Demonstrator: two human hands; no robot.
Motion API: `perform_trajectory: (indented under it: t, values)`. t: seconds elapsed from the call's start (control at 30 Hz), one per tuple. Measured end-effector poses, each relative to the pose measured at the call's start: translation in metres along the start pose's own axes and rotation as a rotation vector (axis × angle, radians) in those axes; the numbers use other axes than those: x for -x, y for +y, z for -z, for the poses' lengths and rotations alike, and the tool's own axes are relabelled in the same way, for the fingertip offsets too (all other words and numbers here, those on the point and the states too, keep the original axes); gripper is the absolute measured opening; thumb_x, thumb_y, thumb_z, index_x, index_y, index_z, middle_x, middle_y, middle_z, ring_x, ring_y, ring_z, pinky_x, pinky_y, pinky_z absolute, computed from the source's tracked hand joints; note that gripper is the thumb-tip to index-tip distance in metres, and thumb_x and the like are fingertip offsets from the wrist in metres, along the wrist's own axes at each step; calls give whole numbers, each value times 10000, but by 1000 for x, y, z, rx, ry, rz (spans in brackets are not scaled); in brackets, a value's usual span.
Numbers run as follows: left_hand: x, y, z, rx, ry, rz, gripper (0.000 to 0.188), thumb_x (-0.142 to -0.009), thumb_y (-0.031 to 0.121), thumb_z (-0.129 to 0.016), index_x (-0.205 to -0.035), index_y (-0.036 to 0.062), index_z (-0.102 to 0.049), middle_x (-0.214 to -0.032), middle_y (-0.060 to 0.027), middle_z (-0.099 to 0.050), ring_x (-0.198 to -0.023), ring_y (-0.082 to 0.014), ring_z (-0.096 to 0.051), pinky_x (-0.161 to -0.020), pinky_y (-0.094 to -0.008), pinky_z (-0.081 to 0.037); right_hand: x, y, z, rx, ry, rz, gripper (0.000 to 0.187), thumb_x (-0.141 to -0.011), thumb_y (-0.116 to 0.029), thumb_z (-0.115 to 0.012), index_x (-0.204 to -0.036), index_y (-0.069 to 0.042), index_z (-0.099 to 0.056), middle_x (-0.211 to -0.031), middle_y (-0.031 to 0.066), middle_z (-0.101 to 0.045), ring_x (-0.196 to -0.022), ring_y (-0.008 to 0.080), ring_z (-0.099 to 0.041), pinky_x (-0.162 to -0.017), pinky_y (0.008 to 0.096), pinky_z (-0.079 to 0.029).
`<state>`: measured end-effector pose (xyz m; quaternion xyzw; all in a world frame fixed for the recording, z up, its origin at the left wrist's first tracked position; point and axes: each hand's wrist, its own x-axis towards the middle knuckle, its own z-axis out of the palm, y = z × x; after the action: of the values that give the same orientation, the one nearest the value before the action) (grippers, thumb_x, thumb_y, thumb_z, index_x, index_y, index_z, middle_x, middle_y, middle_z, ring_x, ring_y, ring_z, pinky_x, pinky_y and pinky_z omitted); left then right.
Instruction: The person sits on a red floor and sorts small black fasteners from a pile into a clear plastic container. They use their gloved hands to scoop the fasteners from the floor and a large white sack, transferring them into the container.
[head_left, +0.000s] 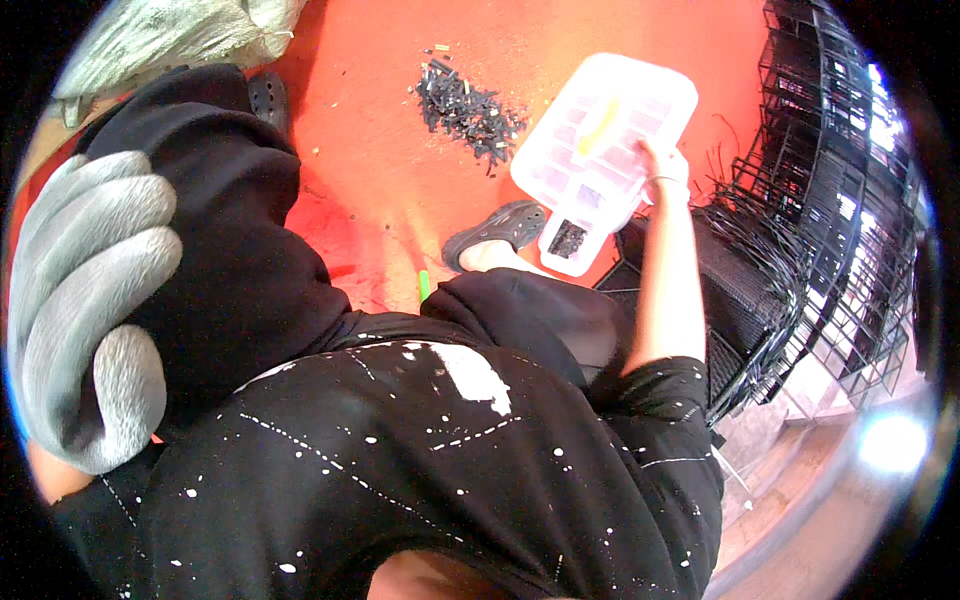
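Note:
My right hand (668,170) reaches forward and grips the right edge of a pale, translucent plastic box with compartments (545,150). A long yellow piece (598,128) shows in or on the box, blurred by glare. At its near end is a small clear tray (572,265) with dark bits (568,238) in it; I cannot tell whether the two are joined. At far left, my left hand (95,290), in a grey glove, is raised beside my leg. Its fingers are loosely bent, the thumb stands apart, and no object shows in it.
On the red floor (370,130) lies a heap of small black scraps (465,105). A stack of black wire racks (810,190) stands along the right, with thin black strips (785,300) near it. A pale woven sack (180,35) sits at upper left. My shoe (495,232) is close to the tray.

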<state>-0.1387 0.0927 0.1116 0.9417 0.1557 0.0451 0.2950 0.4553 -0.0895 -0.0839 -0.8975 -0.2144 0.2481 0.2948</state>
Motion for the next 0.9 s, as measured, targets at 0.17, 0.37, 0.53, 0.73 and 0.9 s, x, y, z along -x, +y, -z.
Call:
perform_trajectory:
  t: [0.17,0.37,0.53,0.73,0.9]
  values:
    - [25,0,-8,-27,142,-64,296,-891,102,-402,-1124,-42,-514,-1158,-232,-533,-1125,-399,-484,-1002,-519,-300,11,38,-52,-121,170,-68,232,-677,-193,-725,-813,-16,-663,-729,89,-654,-654,183,-613,-634,317,-498]
    - [36,1,-2,-65,169,-19,285,-873,96,-422,-1090,-37,-549,-1134,-221,-555,-1105,-391,-505,-994,-498,-322,53,-39,-35,568,-79,424,380,-658,-361,-781,-856,-56,-667,-803,117,-643,-729,196,-623,-684,328,-495]
    - [36,-2,-7,-62,205,-15,267,-876,98,-430,-1066,-25,-572,-1123,-200,-569,-1103,-368,-515,-994,-466,-333,100,-123,-9,1447,-115,455,437,-718,-489,-670,-995,-150,-670,-915,152,-649,-865,303,-623,-773,389,-491]
    - [34,-2,-13,-45,279,7,247,-868,72,-447,-1047,-24,-587,-1108,-183,-579,-1097,-339,-524,-990,-437,-350,83,-85,27,1139,-170,367,337,-813,-106,-569,-1132,-205,-618,-937,155,-659,-853,255,-635,-775,339,-496]
    - [38,3,-14,-32,317,29,240,-866,61,-447,-1040,-23,-589,-1115,-179,-577,-1103,-331,-522,-993,-436,-349,75,-53,19,873,-294,314,272,-813,-154,-573,-1073,-156,-653,-1003,146,-652,-917,219,-633,-819,307,-482]
